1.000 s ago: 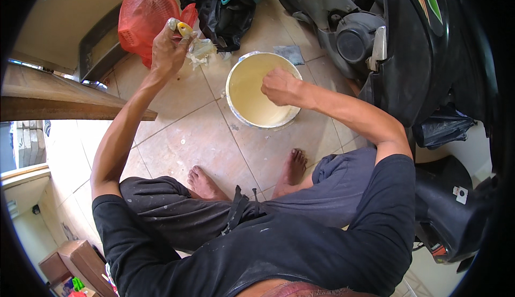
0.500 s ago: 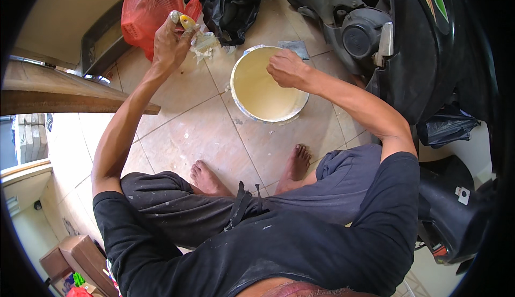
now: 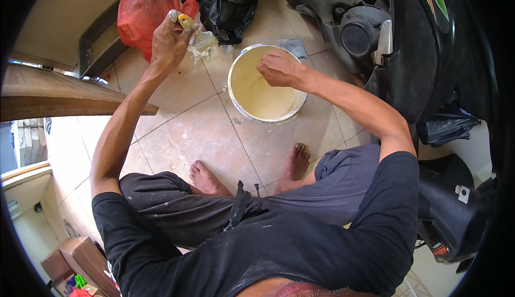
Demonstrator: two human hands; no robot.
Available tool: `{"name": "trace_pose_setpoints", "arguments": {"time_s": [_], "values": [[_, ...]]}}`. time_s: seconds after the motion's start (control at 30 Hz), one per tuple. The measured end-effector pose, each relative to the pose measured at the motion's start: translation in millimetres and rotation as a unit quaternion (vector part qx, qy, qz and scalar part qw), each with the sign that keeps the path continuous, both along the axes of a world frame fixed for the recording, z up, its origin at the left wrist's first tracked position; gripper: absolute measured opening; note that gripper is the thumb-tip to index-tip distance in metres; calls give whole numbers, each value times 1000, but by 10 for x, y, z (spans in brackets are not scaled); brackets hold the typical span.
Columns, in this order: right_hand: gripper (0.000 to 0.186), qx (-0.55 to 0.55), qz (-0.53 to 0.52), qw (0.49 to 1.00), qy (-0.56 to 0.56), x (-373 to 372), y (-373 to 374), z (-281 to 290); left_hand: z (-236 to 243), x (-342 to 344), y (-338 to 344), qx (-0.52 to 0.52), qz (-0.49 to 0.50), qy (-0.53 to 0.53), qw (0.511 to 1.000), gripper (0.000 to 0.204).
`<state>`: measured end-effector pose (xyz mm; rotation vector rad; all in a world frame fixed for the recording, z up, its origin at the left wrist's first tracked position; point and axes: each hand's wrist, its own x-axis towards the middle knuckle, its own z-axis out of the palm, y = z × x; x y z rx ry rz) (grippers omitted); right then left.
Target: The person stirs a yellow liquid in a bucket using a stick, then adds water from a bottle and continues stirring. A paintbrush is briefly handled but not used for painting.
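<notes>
A round white bucket (image 3: 232, 94) stands on the tiles ahead of me, holding a smooth cream-coloured liquid. Over its far right part, my right hand (image 3: 280, 68) is curled into a fist; anything inside that fist is hidden. Farther left, my left hand (image 3: 170, 39), smeared with pale residue, is closed round a tool with a yellow handle (image 3: 185, 21) that has a hole near its end. The tool's working end cannot be made out. Just beyond that hand, a ragged whitish piece (image 3: 204, 44) shows against the floor.
A red plastic bag (image 3: 147, 10) over a basket and a black bag (image 3: 230, 15) lie at the far side. A dark motorcycle (image 3: 413, 45) borders the right. On the left juts a wooden board edge (image 3: 80, 98). A grey flat piece (image 3: 293, 47) lies behind the bucket.
My right hand has moved a little left over the bucket, still in a fist. My left hand keeps its hold on the yellow-handled tool. The whole view has shifted slightly.
</notes>
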<state>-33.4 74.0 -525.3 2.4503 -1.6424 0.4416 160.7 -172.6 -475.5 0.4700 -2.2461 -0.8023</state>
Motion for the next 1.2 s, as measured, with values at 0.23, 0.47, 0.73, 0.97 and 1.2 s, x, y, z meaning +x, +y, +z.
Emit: {"name": "trace_pose_setpoints", "arguments": {"time_s": [0.23,0.47,0.73,0.97,1.2], "values": [[13,292,9,956,31,177,89,231,13,89,8,-8,15,-16,1000,25],[9,-54,0,998,-18,83,-17,-130,50,5,43,16,10,-10,1000,24],[11,302,9,952,54,290,66,317,9,88,-10,6,10,-3,1000,25],[10,-23,-17,999,21,44,0,-136,62,10,45,28,3,-4,1000,25],[10,227,9,972,55,158,96,120,29,105,6,16,15,-11,1000,24]]}}
